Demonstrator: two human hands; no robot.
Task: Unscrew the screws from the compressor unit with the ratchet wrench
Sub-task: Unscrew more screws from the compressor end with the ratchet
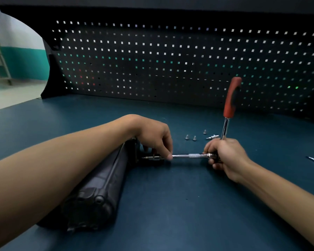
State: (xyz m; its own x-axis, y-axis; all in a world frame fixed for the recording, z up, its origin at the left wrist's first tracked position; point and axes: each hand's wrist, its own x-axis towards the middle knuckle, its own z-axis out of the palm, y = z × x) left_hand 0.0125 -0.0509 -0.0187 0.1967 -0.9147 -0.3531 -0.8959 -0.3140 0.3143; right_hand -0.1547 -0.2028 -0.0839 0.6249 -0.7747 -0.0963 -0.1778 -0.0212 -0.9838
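Head view: the black compressor (98,187) lies on the bench (170,214) under the left forearm. The left hand (152,136), fingers curled, pinches the bar (188,156) where it meets the compressor's end. The right hand (225,158) grips the wrench (229,100) at its head, red handle upright. Loose screws (194,138) lie just behind.

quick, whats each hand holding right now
Left hand: pinches the extension bar by the compressor unit.
Right hand: grips the ratchet wrench at its head.
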